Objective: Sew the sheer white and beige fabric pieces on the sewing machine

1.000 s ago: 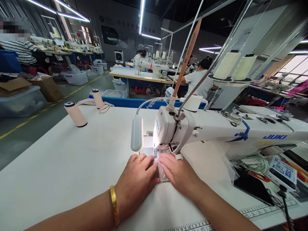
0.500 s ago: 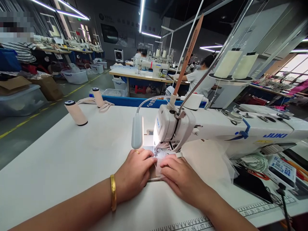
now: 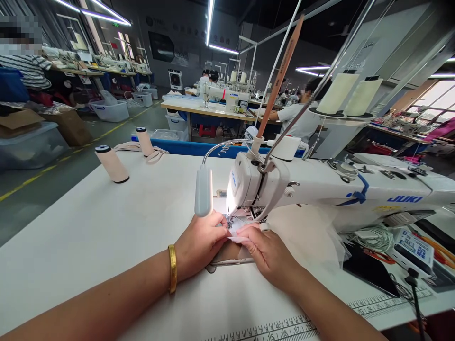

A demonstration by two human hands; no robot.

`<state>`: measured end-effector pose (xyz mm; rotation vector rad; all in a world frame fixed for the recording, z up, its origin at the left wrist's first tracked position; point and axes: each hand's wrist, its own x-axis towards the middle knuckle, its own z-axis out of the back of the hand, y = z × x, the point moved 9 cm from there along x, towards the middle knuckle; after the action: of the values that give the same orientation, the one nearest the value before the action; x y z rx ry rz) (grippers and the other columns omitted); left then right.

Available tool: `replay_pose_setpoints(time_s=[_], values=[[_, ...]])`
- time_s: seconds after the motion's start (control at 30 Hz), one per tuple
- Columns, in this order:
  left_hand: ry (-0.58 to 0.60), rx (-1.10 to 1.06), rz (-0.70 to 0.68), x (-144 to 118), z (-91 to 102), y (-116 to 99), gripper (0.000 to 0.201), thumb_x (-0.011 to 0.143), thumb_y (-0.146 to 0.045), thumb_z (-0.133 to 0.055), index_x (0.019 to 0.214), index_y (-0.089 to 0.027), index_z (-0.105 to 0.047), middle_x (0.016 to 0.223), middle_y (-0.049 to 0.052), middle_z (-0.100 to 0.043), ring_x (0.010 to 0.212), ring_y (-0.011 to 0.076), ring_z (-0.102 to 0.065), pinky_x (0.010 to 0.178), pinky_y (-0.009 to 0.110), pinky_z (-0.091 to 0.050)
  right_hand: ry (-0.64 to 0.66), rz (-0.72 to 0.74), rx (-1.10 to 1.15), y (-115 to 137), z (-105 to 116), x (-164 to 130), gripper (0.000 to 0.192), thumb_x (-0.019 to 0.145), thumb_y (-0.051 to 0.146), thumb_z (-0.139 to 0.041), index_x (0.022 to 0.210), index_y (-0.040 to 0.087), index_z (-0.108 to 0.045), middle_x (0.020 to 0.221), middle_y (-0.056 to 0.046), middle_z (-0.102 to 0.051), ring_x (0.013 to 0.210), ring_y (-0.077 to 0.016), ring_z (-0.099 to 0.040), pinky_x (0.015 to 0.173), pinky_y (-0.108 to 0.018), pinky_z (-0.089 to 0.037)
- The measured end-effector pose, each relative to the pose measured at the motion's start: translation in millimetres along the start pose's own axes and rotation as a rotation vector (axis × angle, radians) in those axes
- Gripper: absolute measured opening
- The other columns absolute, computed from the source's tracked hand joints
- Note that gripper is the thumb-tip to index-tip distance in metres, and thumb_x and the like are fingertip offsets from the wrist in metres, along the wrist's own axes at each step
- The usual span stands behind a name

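A white sewing machine (image 3: pixel 256 184) stands in front of me, its presser foot lit by a small lamp (image 3: pixel 204 192). Under and before the foot lies a piece of thin, pale, sheer fabric (image 3: pixel 237 238). My left hand (image 3: pixel 201 244), below a gold bangle (image 3: pixel 172 269), is closed with thumb and finger on the fabric's left edge, close to the foot. On the fabric's right side my right hand (image 3: pixel 268 251) pinches its near edge, slightly lifted. More sheer fabric (image 3: pixel 309 232) spreads beneath the machine arm to the right. The fingertips partly hide the stitching spot.
Two peach thread cones (image 3: pixel 113 165) stand at the back left of the white table (image 3: pixel 71 255). A printed ruler (image 3: pixel 277 329) runs along the near edge. To the right lie a black phone-like slab (image 3: pixel 369 272), a coiled cable (image 3: pixel 378 239) and a white box (image 3: pixel 414 251). Co-workers sit behind.
Both hands have shifted slightly up toward the presser foot. The fabric's near edge is now raised and folded between them, showing more of the plate below.
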<state>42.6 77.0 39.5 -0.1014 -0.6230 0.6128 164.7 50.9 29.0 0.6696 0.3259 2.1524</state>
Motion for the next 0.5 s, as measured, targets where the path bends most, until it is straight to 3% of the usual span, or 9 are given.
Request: replay_pose_setpoints(time_s=[0.17, 0.33, 0.5], values=[[0.045, -0.017, -0.077, -9.5, 6.2, -17.9, 0.026, 0.098, -0.009, -0.052, 0.087, -0.021, -0.074, 0.094, 0.003, -0.075, 0.091, 0.0213, -0.061, 0.084, 0.039, -0.041, 0.087, 0.128, -0.096, 18.1, -2.6, -8.6, 0.019, 0.110, 0.034, -0.045, 0.107, 0.022, -0.059, 0.101, -0.006, -0.073, 0.096, -0.0224, -0.066, 0.086, -0.038, -0.044], [0.044, -0.020, -0.098, -14.8, 9.7, -25.6, 0.026, 0.097, -0.006, -0.051, 0.091, -0.021, -0.072, 0.089, 0.001, -0.076, 0.090, 0.0200, -0.062, 0.085, 0.039, -0.039, 0.116, 0.139, -0.107, 23.3, -0.6, -11.1, 0.012, 0.106, 0.033, -0.057, 0.107, 0.021, -0.058, 0.099, -0.003, -0.071, 0.096, -0.0225, -0.065, 0.088, -0.038, -0.042], [0.063, -0.008, -0.080, -14.3, 6.6, -23.3, 0.024, 0.095, -0.005, -0.055, 0.093, -0.022, -0.072, 0.090, 0.000, -0.076, 0.089, 0.0200, -0.063, 0.085, 0.039, -0.038, 0.103, 0.140, -0.119, 21.6, -0.4, -10.3, 0.012, 0.106, 0.032, -0.056, 0.099, 0.021, -0.056, 0.095, -0.003, -0.070, 0.092, -0.0221, -0.064, 0.086, -0.038, -0.042]])
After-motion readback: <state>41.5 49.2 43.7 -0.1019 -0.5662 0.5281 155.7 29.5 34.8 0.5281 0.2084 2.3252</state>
